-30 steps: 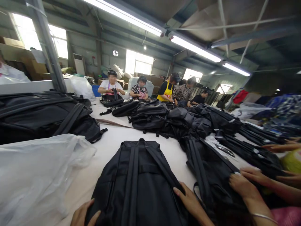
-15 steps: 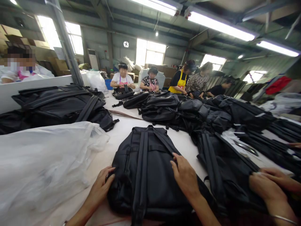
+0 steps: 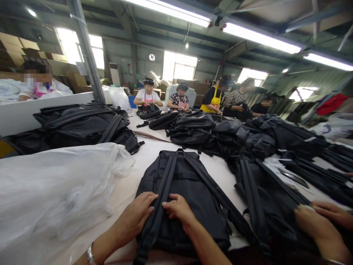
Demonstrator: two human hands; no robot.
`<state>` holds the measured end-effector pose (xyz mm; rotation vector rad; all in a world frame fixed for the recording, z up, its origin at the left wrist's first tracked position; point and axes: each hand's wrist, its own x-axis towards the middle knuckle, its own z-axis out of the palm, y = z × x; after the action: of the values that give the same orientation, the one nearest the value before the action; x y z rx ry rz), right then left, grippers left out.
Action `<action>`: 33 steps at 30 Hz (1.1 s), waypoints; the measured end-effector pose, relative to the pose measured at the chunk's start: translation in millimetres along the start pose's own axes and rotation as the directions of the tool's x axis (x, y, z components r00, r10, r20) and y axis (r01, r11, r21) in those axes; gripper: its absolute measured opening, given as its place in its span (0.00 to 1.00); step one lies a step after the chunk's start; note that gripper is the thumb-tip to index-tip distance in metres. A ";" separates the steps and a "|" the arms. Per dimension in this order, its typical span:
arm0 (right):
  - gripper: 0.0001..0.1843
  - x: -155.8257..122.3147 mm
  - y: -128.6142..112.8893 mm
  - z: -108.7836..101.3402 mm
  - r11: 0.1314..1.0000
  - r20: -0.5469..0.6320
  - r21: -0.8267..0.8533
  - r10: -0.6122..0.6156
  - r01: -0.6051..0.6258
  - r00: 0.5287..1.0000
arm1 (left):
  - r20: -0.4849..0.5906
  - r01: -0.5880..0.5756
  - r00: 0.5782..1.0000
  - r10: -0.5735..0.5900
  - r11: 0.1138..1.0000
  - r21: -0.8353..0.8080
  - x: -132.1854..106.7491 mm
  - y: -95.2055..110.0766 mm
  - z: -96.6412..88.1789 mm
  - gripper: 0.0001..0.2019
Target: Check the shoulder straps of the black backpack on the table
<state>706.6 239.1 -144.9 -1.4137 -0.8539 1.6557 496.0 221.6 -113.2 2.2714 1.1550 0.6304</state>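
A black backpack (image 3: 190, 187) lies straps-up on the white table (image 3: 143, 154) in front of me. My left hand (image 3: 135, 219) rests flat on its near left part, fingers stretched toward the left shoulder strap (image 3: 162, 198). My right hand (image 3: 179, 209) lies on the bag just right of that strap, fingers curled down on the fabric, almost meeting the left hand. Neither hand grips anything that I can make out.
A heap of clear plastic bags (image 3: 55, 191) fills the near left. Black backpacks are stacked at the left (image 3: 82, 125) and across the middle and right (image 3: 248, 136). A co-worker's hands (image 3: 317, 221) press another black bag at the right. Several seated people work at the far end.
Both my hands slid inward across the backpack, the left from its left edge and the right from the right strap, and now meet at the left strap. The view dipped slightly.
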 end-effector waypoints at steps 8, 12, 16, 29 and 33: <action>0.15 -22.3 -46.9 -12.0 0.888 0.214 0.460 -0.073 -0.034 0.974 | 0.034 0.133 0.991 -0.129 0.958 -0.254 7.0 0.9 -9.1 0.18; 0.12 -20.0 -91.4 -17.1 0.829 0.153 0.551 -0.214 0.097 0.965 | 0.072 0.022 0.997 -0.002 0.964 -0.266 17.5 7.0 -23.8 0.16; 0.11 -4.6 -124.4 -20.3 0.815 0.048 0.531 -0.304 0.233 0.951 | 0.090 -0.001 0.996 0.028 0.960 -0.281 37.6 13.7 -37.6 0.14; 0.09 83.5 -185.8 -34.5 0.682 -0.318 0.501 -0.428 0.533 0.846 | 0.234 0.192 0.972 0.003 0.562 -0.804 78.8 -9.4 -18.0 0.17; 0.08 96.4 -179.9 -34.7 0.668 -0.362 0.460 -0.461 0.585 0.811 | 0.325 0.327 0.943 -0.074 0.386 -0.863 76.0 -17.7 10.9 0.23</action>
<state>758.0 408.7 -37.8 -0.8019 -0.5164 1.1305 532.4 291.2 -119.5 1.1549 0.6509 0.6406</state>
